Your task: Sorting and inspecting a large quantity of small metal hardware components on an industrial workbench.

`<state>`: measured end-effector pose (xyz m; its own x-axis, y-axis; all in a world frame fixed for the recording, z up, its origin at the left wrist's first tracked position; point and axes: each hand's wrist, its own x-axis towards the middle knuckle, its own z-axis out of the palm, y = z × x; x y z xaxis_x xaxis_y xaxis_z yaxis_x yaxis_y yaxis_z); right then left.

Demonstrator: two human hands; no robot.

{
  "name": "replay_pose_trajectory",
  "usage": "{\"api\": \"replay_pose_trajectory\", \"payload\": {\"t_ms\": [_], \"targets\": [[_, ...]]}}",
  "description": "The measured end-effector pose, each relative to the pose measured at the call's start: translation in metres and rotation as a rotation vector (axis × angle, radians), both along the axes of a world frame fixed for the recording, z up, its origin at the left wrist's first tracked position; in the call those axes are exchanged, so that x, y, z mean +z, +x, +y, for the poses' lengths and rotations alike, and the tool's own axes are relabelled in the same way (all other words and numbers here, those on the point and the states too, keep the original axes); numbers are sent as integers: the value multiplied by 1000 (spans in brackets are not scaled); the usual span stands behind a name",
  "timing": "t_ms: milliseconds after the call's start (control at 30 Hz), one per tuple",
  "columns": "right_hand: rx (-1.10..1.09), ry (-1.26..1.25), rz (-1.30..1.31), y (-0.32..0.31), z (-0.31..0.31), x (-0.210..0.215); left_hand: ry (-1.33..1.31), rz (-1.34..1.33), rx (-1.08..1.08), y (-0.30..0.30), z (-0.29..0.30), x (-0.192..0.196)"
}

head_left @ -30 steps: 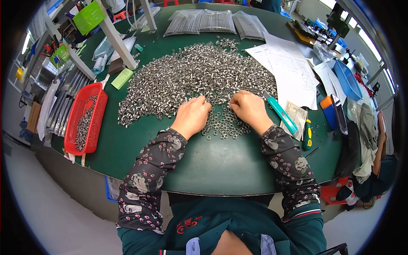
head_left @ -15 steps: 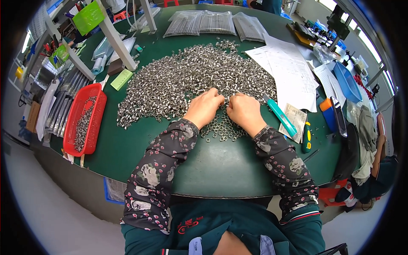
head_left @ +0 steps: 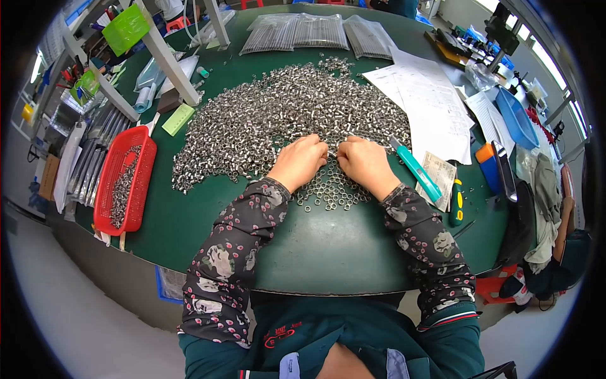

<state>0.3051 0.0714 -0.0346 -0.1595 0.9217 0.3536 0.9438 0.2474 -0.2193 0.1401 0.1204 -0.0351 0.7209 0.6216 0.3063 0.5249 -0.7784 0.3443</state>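
Sorting small metal rings [head_left: 297, 120] on green tabletop [head_left: 328, 246], left hand [head_left: 302, 161] and right hand [head_left: 363, 163] curled loosely, clamped on nothing discernible; likely best working small batches.

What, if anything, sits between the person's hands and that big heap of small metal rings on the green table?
Nothing visible does. The left hand and the right hand both rest palm-down right on the near edge of the heap of metal rings, fingers among the pieces, with a flat patch of rings spread just below them.
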Motion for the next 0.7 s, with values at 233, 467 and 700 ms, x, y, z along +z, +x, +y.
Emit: {"api": "replay_pose_trajectory", "payload": {"t_ms": [233, 467, 700], "targets": [[89, 21, 86, 1, 4, -1, -135, -119, 172, 5, 2, -1], [64, -37, 44, 4, 4, 1, -84, -58, 68, 12, 3, 0], [1, -51, 91, 3, 5, 2, -63, -49, 24, 13, 5, 0]]}}
